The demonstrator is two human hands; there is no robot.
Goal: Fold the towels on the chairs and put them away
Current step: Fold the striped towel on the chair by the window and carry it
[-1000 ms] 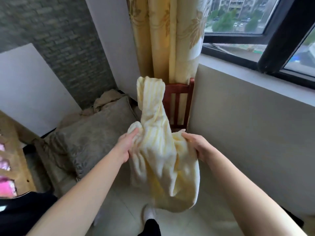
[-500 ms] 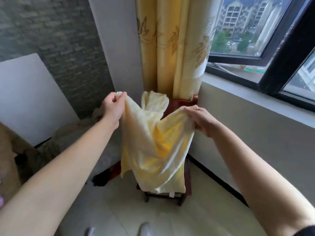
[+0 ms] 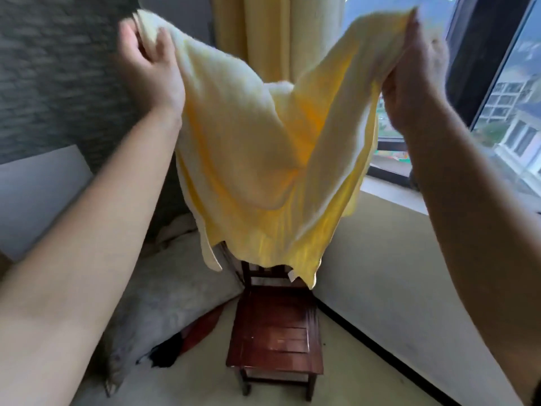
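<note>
A pale yellow towel (image 3: 263, 159) hangs spread between both hands, high in the view. My left hand (image 3: 149, 68) grips its upper left corner and my right hand (image 3: 412, 80) grips its upper right corner. The cloth sags in the middle and its lower edge dangles just above the back of a dark red wooden chair (image 3: 275, 341). The chair stands in the room's corner with a bare seat. Its backrest is mostly hidden behind the towel.
Grey cushions (image 3: 164, 303) lie on the floor left of the chair, with a dark item under them. A yellow curtain (image 3: 269, 36) hangs behind. A window (image 3: 497, 92) and a low wall (image 3: 409, 273) run along the right.
Both hands have risen and moved apart, lifting the towel off the chair and spreading it wide. The view has tilted up with them.
</note>
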